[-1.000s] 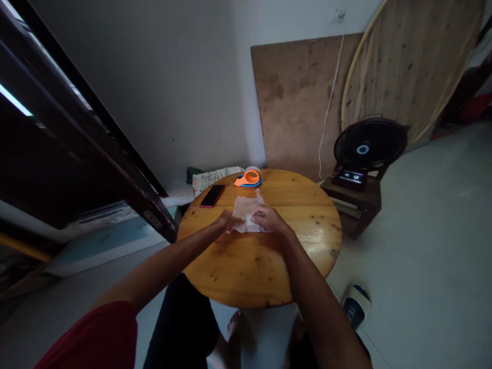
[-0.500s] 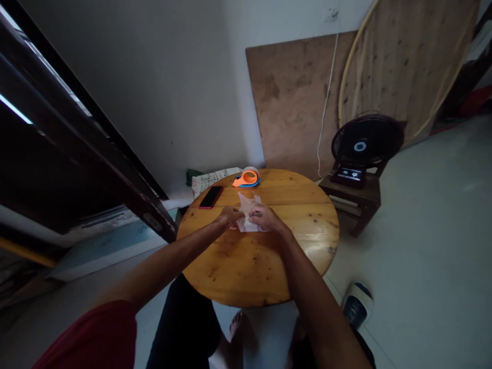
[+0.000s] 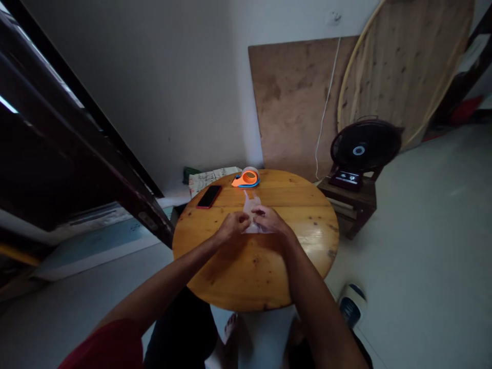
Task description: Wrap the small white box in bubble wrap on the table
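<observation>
A crumpled clear plastic sheet (image 3: pixel 250 204) lies on the round wooden table (image 3: pixel 253 266), narrowed into a strip. My left hand (image 3: pixel 234 226) and my right hand (image 3: pixel 270 219) sit side by side at its near end, fingers curled and pinching the plastic between them. Beyond the sheet stands an orange and blue tape dispenser (image 3: pixel 246 178) with a roll of tape. A dark phone in a red case (image 3: pixel 208 196) rests flat at the table's far left.
A black fan (image 3: pixel 364 147) sits on a low wooden stool (image 3: pixel 349 197) to the right of the table. Wooden boards (image 3: pixel 303 97) lean on the back wall. Folded newspaper (image 3: pixel 210 177) lies behind the table. A white and blue object (image 3: pixel 351 303) stands on the floor.
The plastic sheet has been gathered from a wider spread into a narrow strip. My hands have drawn closer together at its near end.
</observation>
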Demonstrator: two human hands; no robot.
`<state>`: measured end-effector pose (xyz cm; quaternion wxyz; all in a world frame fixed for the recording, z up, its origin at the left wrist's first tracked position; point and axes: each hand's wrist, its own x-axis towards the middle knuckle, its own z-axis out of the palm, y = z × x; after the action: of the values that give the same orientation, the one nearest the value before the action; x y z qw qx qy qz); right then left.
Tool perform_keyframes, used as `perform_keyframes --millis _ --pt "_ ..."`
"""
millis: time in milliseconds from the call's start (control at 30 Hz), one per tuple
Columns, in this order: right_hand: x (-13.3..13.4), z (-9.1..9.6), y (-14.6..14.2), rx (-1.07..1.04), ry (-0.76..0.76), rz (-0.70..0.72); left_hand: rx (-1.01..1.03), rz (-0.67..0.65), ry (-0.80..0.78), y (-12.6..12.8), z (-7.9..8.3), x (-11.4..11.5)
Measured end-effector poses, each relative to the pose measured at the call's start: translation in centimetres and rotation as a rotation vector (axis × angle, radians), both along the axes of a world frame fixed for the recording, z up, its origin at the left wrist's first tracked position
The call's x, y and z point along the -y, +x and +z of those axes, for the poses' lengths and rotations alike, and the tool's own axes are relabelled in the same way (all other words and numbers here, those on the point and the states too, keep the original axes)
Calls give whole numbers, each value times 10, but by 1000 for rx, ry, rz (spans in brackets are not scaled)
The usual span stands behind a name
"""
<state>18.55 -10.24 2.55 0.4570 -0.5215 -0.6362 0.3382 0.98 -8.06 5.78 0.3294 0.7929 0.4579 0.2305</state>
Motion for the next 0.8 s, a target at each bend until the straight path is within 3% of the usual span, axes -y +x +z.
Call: perform_keyframes --millis 133,233,467,600,800 --pt "-4 -7 9 -14 -15 -64 -95 -12 423 2 -14 8" --pt "-3 -8 19 8 -40 -98 -58 -25 589 3 -24 12" --pt "13 6 27 -60 -230 -50 68 -7 663 0 -46 13" --pt "13 5 25 -77 -247 -16 76 -25 679 0 -46 13" --pt "6 -7 29 49 -200 -160 119 -77 661 0 -41 12"
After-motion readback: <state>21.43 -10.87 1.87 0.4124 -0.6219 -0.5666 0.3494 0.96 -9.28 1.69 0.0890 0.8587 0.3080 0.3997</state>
